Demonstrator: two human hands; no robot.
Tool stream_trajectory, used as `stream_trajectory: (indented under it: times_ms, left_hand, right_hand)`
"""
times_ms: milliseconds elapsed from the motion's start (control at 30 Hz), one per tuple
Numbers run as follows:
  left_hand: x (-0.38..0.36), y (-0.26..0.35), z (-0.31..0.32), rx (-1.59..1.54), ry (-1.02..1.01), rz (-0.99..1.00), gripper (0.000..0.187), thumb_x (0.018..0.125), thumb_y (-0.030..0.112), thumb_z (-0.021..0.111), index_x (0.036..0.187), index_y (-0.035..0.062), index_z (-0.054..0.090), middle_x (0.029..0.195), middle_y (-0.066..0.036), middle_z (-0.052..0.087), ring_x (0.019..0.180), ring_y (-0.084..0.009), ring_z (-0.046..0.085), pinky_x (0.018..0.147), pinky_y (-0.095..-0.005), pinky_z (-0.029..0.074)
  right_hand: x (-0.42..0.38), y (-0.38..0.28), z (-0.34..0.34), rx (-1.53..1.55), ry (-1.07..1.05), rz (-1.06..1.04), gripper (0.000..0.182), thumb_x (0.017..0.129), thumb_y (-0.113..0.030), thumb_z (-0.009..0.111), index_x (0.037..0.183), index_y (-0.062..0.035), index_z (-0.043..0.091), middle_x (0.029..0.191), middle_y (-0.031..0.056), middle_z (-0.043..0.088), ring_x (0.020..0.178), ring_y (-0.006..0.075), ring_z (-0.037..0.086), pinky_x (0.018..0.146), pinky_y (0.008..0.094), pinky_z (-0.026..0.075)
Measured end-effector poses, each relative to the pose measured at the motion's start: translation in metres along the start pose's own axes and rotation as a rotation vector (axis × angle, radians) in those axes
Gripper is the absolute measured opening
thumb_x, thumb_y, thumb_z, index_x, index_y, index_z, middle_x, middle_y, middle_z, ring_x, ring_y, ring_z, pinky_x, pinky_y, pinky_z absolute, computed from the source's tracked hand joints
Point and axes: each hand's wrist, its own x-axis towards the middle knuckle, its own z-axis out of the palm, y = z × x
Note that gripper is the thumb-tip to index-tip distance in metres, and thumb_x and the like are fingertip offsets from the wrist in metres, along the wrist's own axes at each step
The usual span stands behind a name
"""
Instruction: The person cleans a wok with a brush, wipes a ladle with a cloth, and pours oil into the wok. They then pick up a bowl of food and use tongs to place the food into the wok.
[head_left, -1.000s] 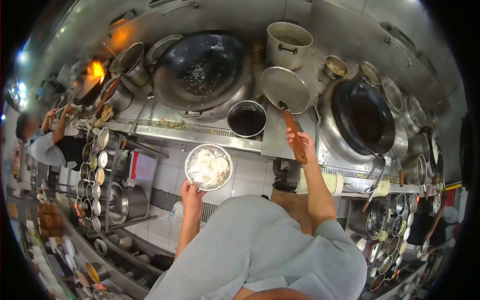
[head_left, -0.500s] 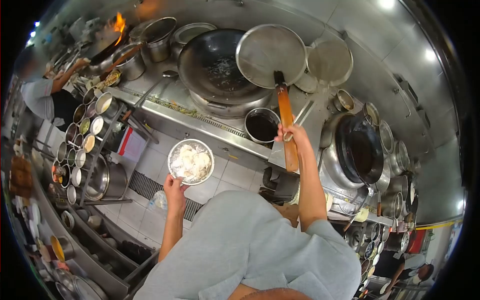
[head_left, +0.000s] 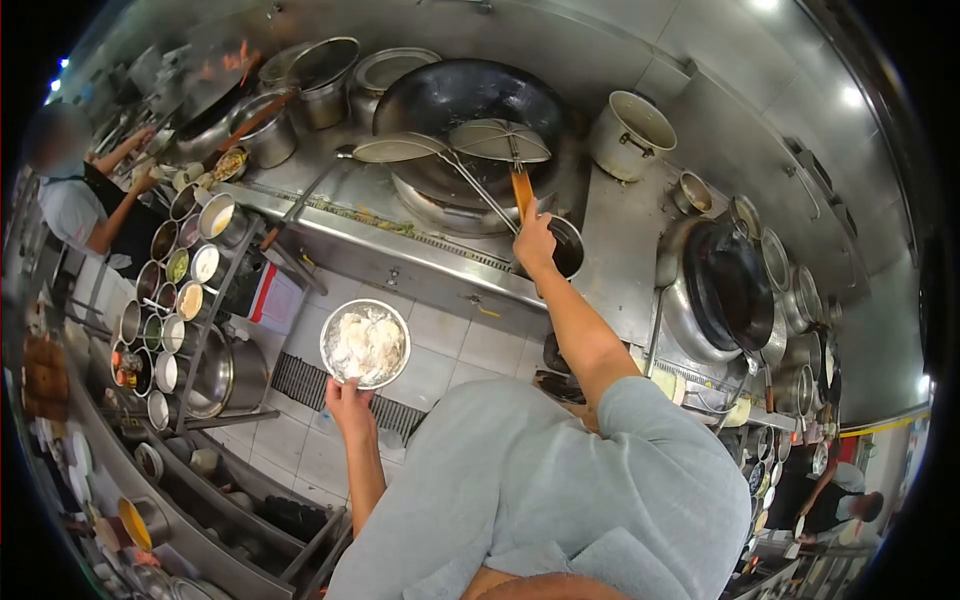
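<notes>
My left hand (head_left: 350,406) grips the near rim of a metal bowl (head_left: 407,345) that holds a white, floury mass (head_left: 366,345). My right hand (head_left: 535,240) is closed round the wooden handle (head_left: 522,190) of a strainer (head_left: 500,140) and the metal handle of a second strainer (head_left: 400,148). Both strainers are tilted over the large black wok (head_left: 450,90) on the stove. Partly behind my right hand is a pot (head_left: 570,250) with dark contents.
A white pot (head_left: 632,135) stands at the back right of the counter. More black woks (head_left: 730,290) lie farther right. Seasoning containers (head_left: 190,300) fill a rack at left. A co-worker (head_left: 80,200) handles a wok at far left; another person (head_left: 835,495) is at lower right.
My right hand has moved left and up, bringing both strainers from the right side to over the wok. The white pot is uncovered. My left hand and the bowl sit slightly lower and farther left.
</notes>
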Motion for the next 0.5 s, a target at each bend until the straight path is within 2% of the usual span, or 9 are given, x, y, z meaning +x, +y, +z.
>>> stream_trajectory:
  times_ms: [100, 133, 233, 267, 367, 400, 500]
  left_hand:
    - [0.002, 0.004, -0.016, 0.055, 0.021, -0.019, 0.005, 0.087, 0.002, 0.052, 0.089, 0.0058, 0.05, 0.099, -0.007, 0.06, 0.09, -0.0166, 0.061, 0.073, -0.0353, 0.056]
    - [0.007, 0.005, -0.02, 0.082, 0.017, -0.023, 0.005, 0.087, 0.002, 0.052, 0.089, 0.0059, 0.05, 0.098, -0.007, 0.06, 0.09, -0.0165, 0.061, 0.073, -0.0351, 0.056]
    - [0.018, 0.01, -0.024, 0.106, 0.006, -0.041, 0.006, 0.087, 0.002, 0.053, 0.089, 0.0064, 0.05, 0.098, -0.007, 0.06, 0.09, -0.0164, 0.061, 0.071, -0.0344, 0.055]
    - [0.022, 0.013, -0.024, 0.112, -0.001, -0.044, 0.006, 0.087, 0.002, 0.053, 0.089, 0.0065, 0.049, 0.098, -0.007, 0.06, 0.09, -0.0163, 0.061, 0.071, -0.034, 0.055]
    - [0.026, 0.019, -0.017, 0.119, -0.032, -0.035, 0.006, 0.086, 0.002, 0.053, 0.089, 0.0067, 0.049, 0.099, -0.007, 0.06, 0.089, -0.016, 0.061, 0.069, -0.0327, 0.056]
    - [0.027, 0.02, -0.015, 0.116, -0.05, -0.019, 0.007, 0.086, 0.002, 0.053, 0.089, 0.0066, 0.049, 0.099, -0.008, 0.06, 0.089, -0.0159, 0.061, 0.069, -0.0323, 0.056]
    - [0.03, 0.02, -0.016, 0.129, -0.08, -0.025, 0.006, 0.086, 0.002, 0.053, 0.089, 0.006, 0.049, 0.101, -0.008, 0.06, 0.088, -0.0156, 0.062, 0.07, -0.0317, 0.057]
  right_hand:
    - [-0.01, -0.009, -0.003, -0.1, -0.039, -0.038, 0.078, 0.078, -0.004, 0.059, 0.148, -0.0132, 0.025, 0.119, 0.0246, 0.044, 0.095, 0.0441, 0.061, 0.078, 0.049, 0.053]
    - [-0.018, -0.017, -0.013, -0.115, 0.027, -0.111, 0.068, 0.078, -0.003, 0.058, 0.143, -0.0107, 0.037, 0.121, 0.0227, 0.045, 0.107, 0.0427, 0.055, 0.083, 0.0469, 0.051]
    - [-0.01, -0.02, -0.017, -0.258, 0.276, -0.501, 0.055, 0.077, -0.003, 0.059, 0.131, -0.0076, 0.05, 0.122, 0.0215, 0.045, 0.114, 0.0422, 0.048, 0.087, 0.0459, 0.048]
    - [-0.009, -0.027, -0.021, -0.198, 0.38, -0.546, 0.041, 0.078, -0.002, 0.056, 0.119, -0.0053, 0.058, 0.115, 0.0203, 0.051, 0.109, 0.0404, 0.051, 0.087, 0.0429, 0.046]
    - [0.003, -0.029, -0.016, 0.002, 0.178, -0.49, 0.039, 0.079, 0.0, 0.054, 0.118, -0.0057, 0.055, 0.109, 0.0183, 0.055, 0.107, 0.0377, 0.054, 0.085, 0.0457, 0.047]
    - [0.003, -0.035, -0.022, 0.114, 0.03, -0.364, 0.044, 0.08, 0.003, 0.051, 0.122, -0.0077, 0.052, 0.109, 0.0199, 0.057, 0.101, 0.0396, 0.058, 0.081, 0.0479, 0.05]
    - [0.0, -0.04, -0.036, 0.222, 0.191, -0.414, 0.043, 0.085, 0.003, 0.044, 0.126, -0.0077, 0.05, 0.103, 0.0227, 0.06, 0.096, 0.0424, 0.059, 0.079, 0.0505, 0.048]
